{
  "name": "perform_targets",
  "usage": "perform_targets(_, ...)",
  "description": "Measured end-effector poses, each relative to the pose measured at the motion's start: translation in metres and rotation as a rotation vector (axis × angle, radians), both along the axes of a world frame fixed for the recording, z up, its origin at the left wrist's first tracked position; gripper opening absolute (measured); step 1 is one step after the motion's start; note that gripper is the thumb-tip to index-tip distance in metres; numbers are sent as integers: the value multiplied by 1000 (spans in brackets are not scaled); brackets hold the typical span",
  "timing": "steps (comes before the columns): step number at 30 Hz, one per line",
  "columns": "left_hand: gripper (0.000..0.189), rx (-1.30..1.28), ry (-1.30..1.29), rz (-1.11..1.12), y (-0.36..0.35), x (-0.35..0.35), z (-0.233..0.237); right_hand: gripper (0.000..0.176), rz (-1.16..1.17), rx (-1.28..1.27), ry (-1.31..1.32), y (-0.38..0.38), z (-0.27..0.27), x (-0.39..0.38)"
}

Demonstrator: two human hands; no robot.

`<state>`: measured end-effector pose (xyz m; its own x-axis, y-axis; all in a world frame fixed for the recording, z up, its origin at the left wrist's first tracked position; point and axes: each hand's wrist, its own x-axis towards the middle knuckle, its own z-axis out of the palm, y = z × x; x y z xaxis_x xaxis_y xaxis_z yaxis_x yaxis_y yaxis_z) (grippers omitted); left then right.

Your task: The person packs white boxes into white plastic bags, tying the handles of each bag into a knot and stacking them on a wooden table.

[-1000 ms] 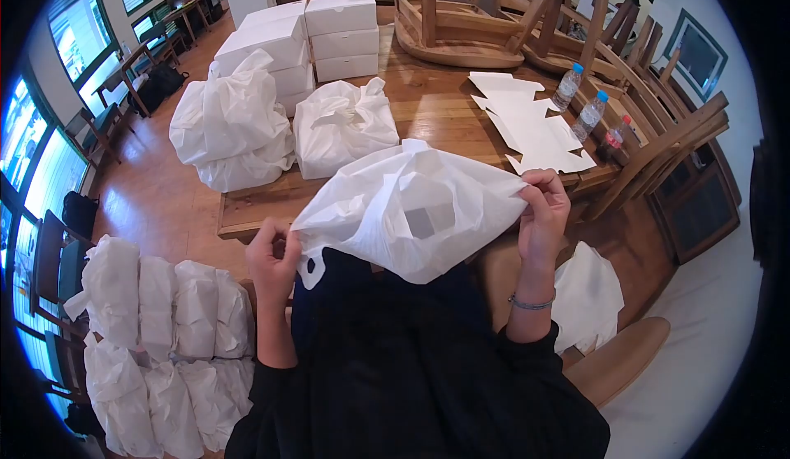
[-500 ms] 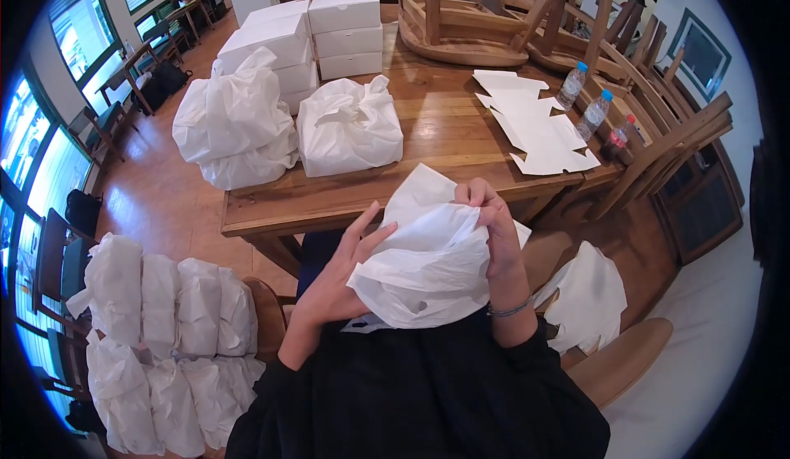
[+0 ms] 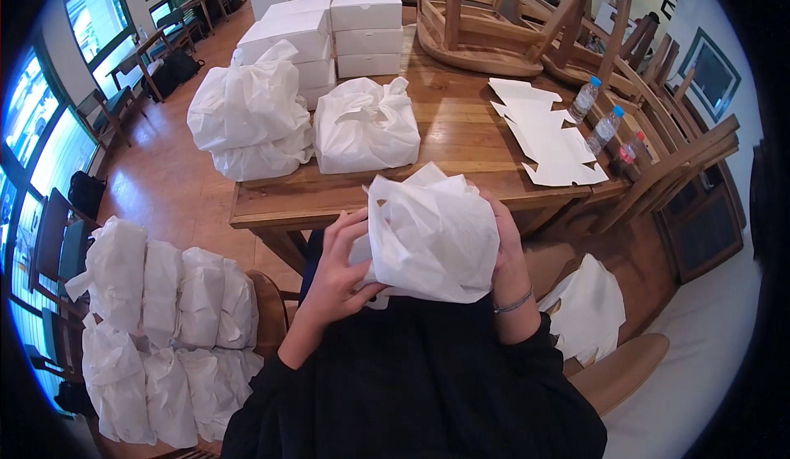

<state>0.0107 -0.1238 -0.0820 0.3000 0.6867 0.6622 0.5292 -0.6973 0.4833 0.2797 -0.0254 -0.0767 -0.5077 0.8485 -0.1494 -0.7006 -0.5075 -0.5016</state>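
A crumpled white plastic bag [image 3: 436,241] is held up in front of my body, near the table's front edge. My left hand [image 3: 336,270] grips its left side, the fingers curled against the plastic. On the other side, my right hand [image 3: 508,249] holds the bag's right edge, with most of its fingers hidden behind it. Whether anything is inside the bag cannot be seen. Beyond it on the wooden table [image 3: 461,142] sits a knotted white bag [image 3: 368,130], beside a taller pile of bagged bundles [image 3: 251,117].
White boxes [image 3: 366,35] are stacked at the back. Flat white card [image 3: 547,134] lies near a blue-capped bottle [image 3: 605,128] and a red-capped bottle [image 3: 629,153]. Upturned chairs [image 3: 481,55] rest on the table. Several wrapped bags [image 3: 197,298] stand at lower left; white sheets [image 3: 586,311] at right.
The bag has turned and bunched up into a rounder shape. My left hand has closed from spread fingers onto its side, and my right hand has slid from the top edge to its right side.
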Motion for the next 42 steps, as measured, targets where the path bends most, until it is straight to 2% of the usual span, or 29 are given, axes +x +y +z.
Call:
perform_targets(2, 36, -33, -162, -48, -4, -9, -2, 13, 15, 172, -38, 13, -8, -2)
perform_targets(5, 43, -218, -499, -196, -14, -27, -4, 12, -159, 434, -524, 31, -6, -9)
perform_targets(7, 46, -432, -789, -277, -23, -27, 5, 15, -146, 594, -754, 40, 1, -20)
perform_targets(8, 44, -486, -963, -330, -29, -29, -5, 17, -143, 675, -869, 45, 6, -26)
perform_targets(12, 39, -533, -962, -113, -44, -33, 18, 30, -315, 956, -706, 55, 41, -57)
perform_targets(15, 34, -553, -1018, -59, -51, -43, 14, 38, -440, 1354, -989, 76, 53, -79)
perform_targets(18, 32, -516, -986, -8, -57, -48, 17, 54, -556, 1754, -1362, 88, 45, -110)
perform_targets(21, 33, -506, -1033, -20, -63, -53, 15, 68, -425, 1707, -1738, 97, 17, -123)
perform_targets(22, 33, -499, -1039, -32, -63, -57, 12, 71, -427, 1694, -1787, 99, 14, -124)
perform_targets(28, 35, -466, -1085, -39, -62, -66, -6, 57, -509, 1585, -1913, 141, 5, -108)
perform_targets(34, 36, -470, -1115, -4, -62, -61, -4, 48, -384, 1666, -1702, 194, 8, -96)
perform_targets(37, 37, -471, -1121, -19, -60, -61, -6, 46, -317, 1543, -1780, 194, 33, -100)
perform_targets(40, 37, -481, -1129, -19, -58, -60, -8, 46, -618, 1561, -1427, 208, 61, -122)
perform_targets(42, 37, -492, -1125, -20, -55, -60, -12, 49, -707, 1545, -1205, 221, 79, -150)
